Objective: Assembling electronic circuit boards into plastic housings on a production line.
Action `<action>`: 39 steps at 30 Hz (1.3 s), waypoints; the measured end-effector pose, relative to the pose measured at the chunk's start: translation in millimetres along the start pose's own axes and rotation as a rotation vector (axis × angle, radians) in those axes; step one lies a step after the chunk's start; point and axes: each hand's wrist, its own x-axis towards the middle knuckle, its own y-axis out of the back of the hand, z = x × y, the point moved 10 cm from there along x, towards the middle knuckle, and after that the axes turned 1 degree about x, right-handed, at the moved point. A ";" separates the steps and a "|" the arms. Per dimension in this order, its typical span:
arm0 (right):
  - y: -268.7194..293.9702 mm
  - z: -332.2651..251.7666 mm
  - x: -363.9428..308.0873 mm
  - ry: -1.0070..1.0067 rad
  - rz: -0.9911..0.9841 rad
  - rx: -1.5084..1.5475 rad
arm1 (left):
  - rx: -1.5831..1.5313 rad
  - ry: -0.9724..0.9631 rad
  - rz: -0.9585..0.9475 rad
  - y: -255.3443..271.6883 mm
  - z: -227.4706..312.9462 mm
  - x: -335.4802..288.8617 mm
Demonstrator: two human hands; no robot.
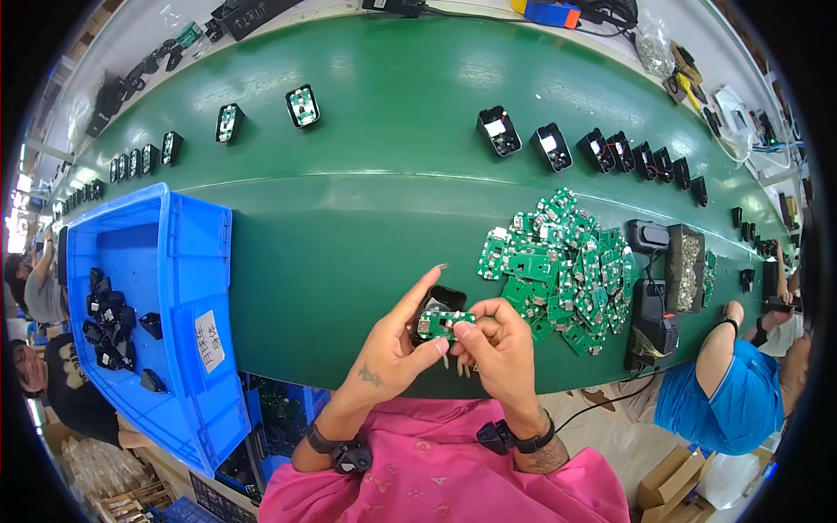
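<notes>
My left hand (389, 350) is wrapped round a small black plastic housing (448, 297), its index finger stretched along the far side. Over the near part of that housing lies a green circuit board (436, 324) with white and metal parts on it. My right hand (502, 347) pinches the board's right end between thumb and fingers, and my left thumb rests at its lower edge. Whether the board sits inside the housing or only against it, I cannot tell. Right of my hands a big heap of loose green circuit boards (571, 275) lies on the green table (349, 235).
At the left stands a blue crate (225, 270) with several black parts inside. Housings with boards (303, 105) line the far left; open black housings (499, 131) line the far right. Black devices (652, 318) and a tray of small metal parts (686, 266) stand beyond the heap. Other people sit both sides.
</notes>
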 end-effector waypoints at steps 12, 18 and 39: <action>-1.7 -34.0 -13.4 0.215 0.138 -0.218 | 0.305 0.135 0.095 8.7 -9.4 -3.7; -15.3 -17.1 -9.0 0.058 -0.033 0.025 | 0.448 0.019 0.018 -4.6 1.9 -3.4; -18.6 -81.3 -27.7 0.562 -0.022 -0.720 | 0.411 -0.244 0.169 -1.3 21.3 -11.2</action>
